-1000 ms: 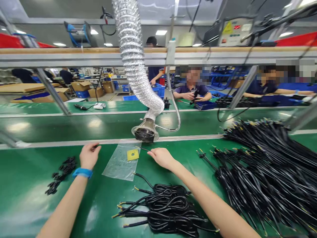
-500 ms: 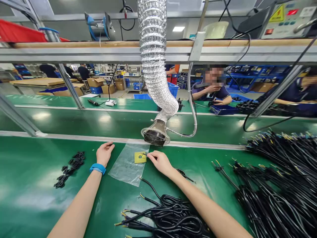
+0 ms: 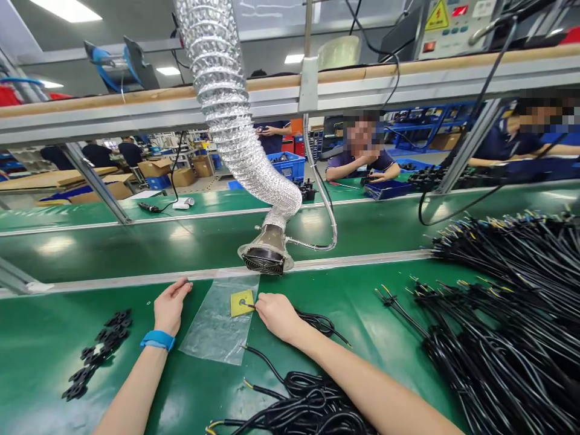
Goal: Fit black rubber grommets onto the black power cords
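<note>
My right hand (image 3: pixel 275 315) is closed around a thin tool whose tip (image 3: pixel 247 305) touches a small yellow square pad (image 3: pixel 241 302). The pad lies on a clear plastic bag (image 3: pixel 216 331) spread on the green bench. A black cable (image 3: pixel 322 324) trails behind that hand. My left hand (image 3: pixel 169 306), with a blue wristband (image 3: pixel 157 339), rests on the bench left of the bag, fingers curled together; what they hold, if anything, is hidden. Small black plastic parts (image 3: pixel 95 353) lie further left.
A silver flexible duct ends in a fan nozzle (image 3: pixel 266 258) just above the bag. A bundle of black cables (image 3: pixel 308 408) lies at the near edge and a large heap of cables (image 3: pixel 507 314) at the right. Other people work behind the green conveyor (image 3: pixel 181 241).
My right hand has moved left and brought the tool tip onto the yellow pad. The left hand has stayed beside the bag. The view has shifted with my head.
</note>
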The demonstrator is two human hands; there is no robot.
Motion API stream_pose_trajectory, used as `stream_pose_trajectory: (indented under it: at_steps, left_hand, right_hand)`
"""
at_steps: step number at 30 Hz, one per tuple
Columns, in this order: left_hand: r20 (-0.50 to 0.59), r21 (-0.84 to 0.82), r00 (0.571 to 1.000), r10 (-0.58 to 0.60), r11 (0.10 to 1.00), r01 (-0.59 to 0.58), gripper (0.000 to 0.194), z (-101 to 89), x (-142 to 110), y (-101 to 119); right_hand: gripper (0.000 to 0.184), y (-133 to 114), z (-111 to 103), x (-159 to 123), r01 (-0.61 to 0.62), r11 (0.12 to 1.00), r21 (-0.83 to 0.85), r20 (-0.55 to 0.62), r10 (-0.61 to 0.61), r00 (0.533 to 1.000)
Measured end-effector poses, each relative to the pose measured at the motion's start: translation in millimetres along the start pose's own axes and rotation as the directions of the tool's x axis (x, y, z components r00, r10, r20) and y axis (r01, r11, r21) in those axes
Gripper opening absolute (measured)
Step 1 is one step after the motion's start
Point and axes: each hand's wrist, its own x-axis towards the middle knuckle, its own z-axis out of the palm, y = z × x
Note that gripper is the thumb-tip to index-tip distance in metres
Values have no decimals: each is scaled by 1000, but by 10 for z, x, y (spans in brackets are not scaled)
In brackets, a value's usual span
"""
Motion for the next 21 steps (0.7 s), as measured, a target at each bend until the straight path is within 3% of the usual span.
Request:
stream_pose_trajectory:
  at_steps: [3, 6, 9, 12, 16, 21]
  left_hand:
    - [57, -55, 998, 23, 998, -20, 39, 109, -147, 127]
    - [172, -38, 984, 57, 998, -51, 47, 271, -430, 282]
    - [344, -6, 939, 30, 1000, -30, 54, 444, -765, 379]
    - [481, 12, 875, -54, 998, 55, 52, 567, -1011, 396]
    - [546, -41, 824, -151, 978, 207, 56, 620, -1121, 368]
    - [584, -194, 800, -136, 934, 300, 55, 615, -1111, 336]
  right_hand:
    - [19, 17, 11, -5, -13, 999, 39, -30, 14, 999]
    - [20, 43, 31, -23, -92, 976, 198, -155, 124, 980]
    - [25, 56, 51, -38, -96, 907, 409, -273, 223, 936]
    - [29, 45, 59, -44, -34, 845, 534, -321, 240, 916]
    - [34, 12, 50, -44, 10, 808, 590, -336, 234, 912]
    - [36, 1, 37, -47, 23, 795, 606, -306, 206, 930]
